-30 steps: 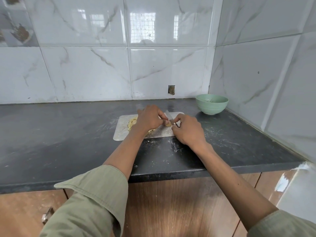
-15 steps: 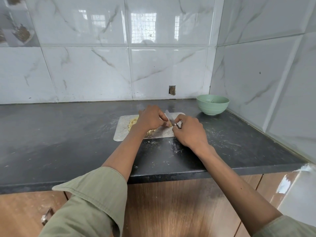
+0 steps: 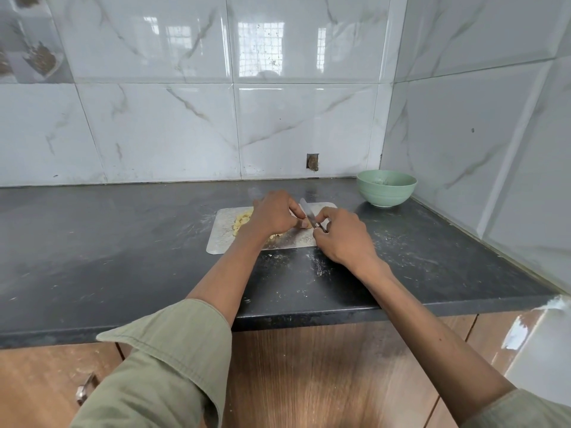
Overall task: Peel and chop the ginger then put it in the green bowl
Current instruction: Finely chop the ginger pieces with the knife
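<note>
Steel knife [image 3: 306,211] gripped by right hand [image 3: 343,239]; left hand [image 3: 273,215] pinches ginger [image 3: 304,224].

Two bare forearms reach into view from the bottom edge, each ending in a bare hand: the left hand [image 3: 273,214] and the right hand [image 3: 346,239]. No rings, watch or bracelets show on either hand or wrist. The left sleeve [image 3: 163,362] is olive-green woven cloth, loose and wide, pushed back to about the elbow, with a stitched hem along its open cuff and soft folds down its length. The right sleeve [image 3: 522,409] is the same olive-green fabric, seen only as a small part at the lower right corner.
</note>
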{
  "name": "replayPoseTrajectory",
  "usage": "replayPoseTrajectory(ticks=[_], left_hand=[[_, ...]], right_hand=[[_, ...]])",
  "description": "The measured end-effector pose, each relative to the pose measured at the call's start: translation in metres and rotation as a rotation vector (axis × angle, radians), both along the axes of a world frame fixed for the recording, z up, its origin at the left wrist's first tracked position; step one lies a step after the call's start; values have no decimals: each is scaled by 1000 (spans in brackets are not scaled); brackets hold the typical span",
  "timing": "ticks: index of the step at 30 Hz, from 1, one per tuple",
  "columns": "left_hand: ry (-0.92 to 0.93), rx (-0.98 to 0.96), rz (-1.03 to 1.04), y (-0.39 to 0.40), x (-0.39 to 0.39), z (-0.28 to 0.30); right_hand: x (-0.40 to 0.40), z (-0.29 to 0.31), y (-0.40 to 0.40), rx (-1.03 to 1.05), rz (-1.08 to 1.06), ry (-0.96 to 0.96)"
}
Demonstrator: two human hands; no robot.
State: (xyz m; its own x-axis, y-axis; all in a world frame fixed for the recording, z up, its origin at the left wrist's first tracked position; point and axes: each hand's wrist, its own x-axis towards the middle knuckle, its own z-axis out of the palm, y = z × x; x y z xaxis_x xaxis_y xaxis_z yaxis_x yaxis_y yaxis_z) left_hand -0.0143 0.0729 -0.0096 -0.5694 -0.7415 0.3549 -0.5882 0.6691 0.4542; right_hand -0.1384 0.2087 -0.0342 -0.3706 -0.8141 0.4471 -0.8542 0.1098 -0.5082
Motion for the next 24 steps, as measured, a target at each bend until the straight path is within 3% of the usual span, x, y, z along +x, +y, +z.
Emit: replayPoseTrajectory(ticks=[24], left_hand=[[-31, -86, 58, 4, 0, 3]], right_hand=[[-1, 8, -15, 130, 10, 95]])
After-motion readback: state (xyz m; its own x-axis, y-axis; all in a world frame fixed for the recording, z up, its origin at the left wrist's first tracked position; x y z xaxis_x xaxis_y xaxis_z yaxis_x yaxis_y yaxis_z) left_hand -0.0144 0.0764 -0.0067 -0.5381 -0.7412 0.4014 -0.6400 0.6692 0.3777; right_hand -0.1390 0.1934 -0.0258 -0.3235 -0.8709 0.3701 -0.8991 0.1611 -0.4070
